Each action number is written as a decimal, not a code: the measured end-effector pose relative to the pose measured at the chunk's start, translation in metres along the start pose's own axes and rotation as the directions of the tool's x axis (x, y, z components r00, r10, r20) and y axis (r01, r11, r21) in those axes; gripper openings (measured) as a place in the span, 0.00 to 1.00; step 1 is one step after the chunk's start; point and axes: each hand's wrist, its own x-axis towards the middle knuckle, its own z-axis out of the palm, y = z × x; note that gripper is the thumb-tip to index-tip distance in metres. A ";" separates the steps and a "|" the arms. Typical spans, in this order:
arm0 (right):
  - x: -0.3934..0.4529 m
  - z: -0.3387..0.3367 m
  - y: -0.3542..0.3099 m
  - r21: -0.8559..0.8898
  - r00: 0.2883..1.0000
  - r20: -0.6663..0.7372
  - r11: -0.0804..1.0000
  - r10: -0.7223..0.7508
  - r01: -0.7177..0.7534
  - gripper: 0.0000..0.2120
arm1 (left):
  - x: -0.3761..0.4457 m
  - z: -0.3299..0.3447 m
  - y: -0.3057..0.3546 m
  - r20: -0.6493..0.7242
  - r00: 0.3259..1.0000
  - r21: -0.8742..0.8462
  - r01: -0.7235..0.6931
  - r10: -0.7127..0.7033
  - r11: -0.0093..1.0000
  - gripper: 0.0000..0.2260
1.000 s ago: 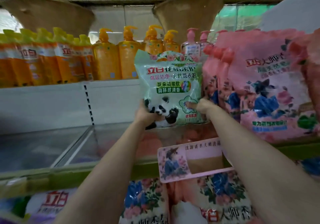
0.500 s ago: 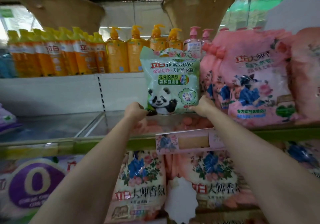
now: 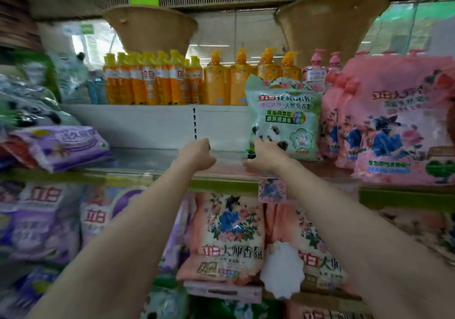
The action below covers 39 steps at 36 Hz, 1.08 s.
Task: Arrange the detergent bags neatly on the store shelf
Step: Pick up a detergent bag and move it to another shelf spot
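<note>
- Green panda detergent bag (image 3: 283, 119): stands upright on the shelf (image 3: 152, 157), its right edge touching the row of pink detergent bags (image 3: 394, 124), its top overlapping the bottles behind.
- Your right hand (image 3: 264, 155): laid against the lower left corner of the green bag, fingers spread over the panda print, thumb low near the shelf surface. The fingers press on the bag rather than wrap it; motion blur makes it hard to say whether any of them hook behind the edge.
- Your left hand (image 3: 197, 152): loosely curled, empty, held over the bare shelf just left of the green bag and apart from it.
- Pink detergent bags: several upright, packed close together, filling the right part of the same shelf.
- Purple detergent bag (image 3: 64, 146): lying tilted at the left end of that shelf, on top of other blurred packs.
- Orange bottles (image 3: 192, 82): a row along the raised ledge behind, squeeze-cap ones to the left, pump-tops to the right.
- Pink pump bottles (image 3: 317, 68): just right of the orange ones, partly behind the green bag.
- Lower shelf: floral peach bags (image 3: 229, 235) standing front-on below your arms; purple packs (image 3: 46, 217) to their left.
- White price tag (image 3: 283, 269): scalloped, hanging in front of the peach bags.
</note>
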 end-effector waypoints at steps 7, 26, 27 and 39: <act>0.012 0.014 -0.091 -0.001 0.987 0.001 0.987 -0.161 0.161 0.33 | -0.036 -0.047 -0.086 -0.101 0.985 0.085 0.151 -0.142 0.985 0.19; 0.049 0.083 -0.390 0.090 0.886 -0.026 0.882 -0.463 0.464 0.31 | -0.097 -0.169 -0.361 -0.261 0.893 0.236 0.426 -0.365 0.873 0.20; 0.053 0.085 -0.402 0.094 0.885 -0.036 0.880 -0.464 0.466 0.30 | -0.097 -0.176 -0.371 -0.267 0.889 0.226 0.432 -0.372 0.873 0.20; 0.098 0.112 -0.482 0.132 0.892 -0.074 0.882 -0.447 0.453 0.33 | -0.062 -0.201 -0.446 -0.276 0.889 0.151 0.417 -0.367 0.896 0.23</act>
